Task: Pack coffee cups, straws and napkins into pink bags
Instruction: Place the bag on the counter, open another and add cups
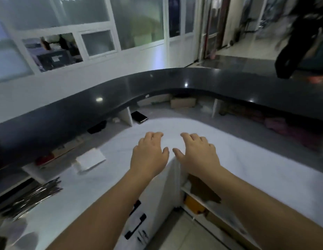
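My left hand and my right hand are held side by side, palms down, over the white counter. Their fingers are loosely bent and hold nothing. A stack of white napkins lies on the counter to the left of my hands. Further left, near the counter's edge, is a bundle of wrapped straws in shiny film. At the bottom left corner I see greyish round lids or cup tops, blurred. No pink bag can be seen.
A raised dark curved bar top rings the counter at the back. Under it lie a phone, a black object and a cardboard box. Below my arms is a white cabinet with black handles and open shelves.
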Motion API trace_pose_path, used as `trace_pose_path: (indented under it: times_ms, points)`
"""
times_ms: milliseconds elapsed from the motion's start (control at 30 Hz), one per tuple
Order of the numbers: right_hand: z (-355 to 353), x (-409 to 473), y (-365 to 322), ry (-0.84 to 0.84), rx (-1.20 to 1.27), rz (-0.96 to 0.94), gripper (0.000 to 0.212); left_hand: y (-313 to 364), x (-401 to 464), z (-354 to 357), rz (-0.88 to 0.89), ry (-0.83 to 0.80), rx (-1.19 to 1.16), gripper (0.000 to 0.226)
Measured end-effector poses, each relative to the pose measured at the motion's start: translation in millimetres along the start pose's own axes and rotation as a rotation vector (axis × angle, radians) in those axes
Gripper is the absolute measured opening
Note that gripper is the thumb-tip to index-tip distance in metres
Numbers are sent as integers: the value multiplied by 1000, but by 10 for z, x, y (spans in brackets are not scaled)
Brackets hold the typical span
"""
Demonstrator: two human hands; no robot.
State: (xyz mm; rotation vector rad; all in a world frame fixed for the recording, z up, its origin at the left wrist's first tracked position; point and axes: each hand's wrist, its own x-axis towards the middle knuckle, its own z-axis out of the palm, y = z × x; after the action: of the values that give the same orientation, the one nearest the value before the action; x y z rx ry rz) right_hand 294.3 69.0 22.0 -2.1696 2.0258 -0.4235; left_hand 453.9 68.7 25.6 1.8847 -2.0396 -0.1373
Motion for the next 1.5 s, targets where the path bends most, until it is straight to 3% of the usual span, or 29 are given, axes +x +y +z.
trace_pose_path:
  times_ms: [467,800,900,1000,1167,1400,1500]
  points:
    - [-1026,-1354,3160,191,-23,644,59,3341,50,1352,546,-247,-122,54]
    - [-1602,-1637,4858,386,-52,984,37,5313,312,2169,828,-459,-296,54]
    - [-1755,-1613,5253,375,-36,1068,32,5805,386,2362,848,-498,-324,56]
    - [-1840,-1582,5562,314,-35,1131,33,6177,377,2542,837,-532,-309,74]
    - [-1901,-1474,5926,178,-91,1114,23,6539,264,2681,732,-620,-249,97]
    - [-1829,-1326,6276,-24,-175,1050,25,6736,276,2711,613,-618,-198,73]
    - [-1852,-1325,6347,-110,-177,1015,30,6727,306,2664,502,-622,-239,48]
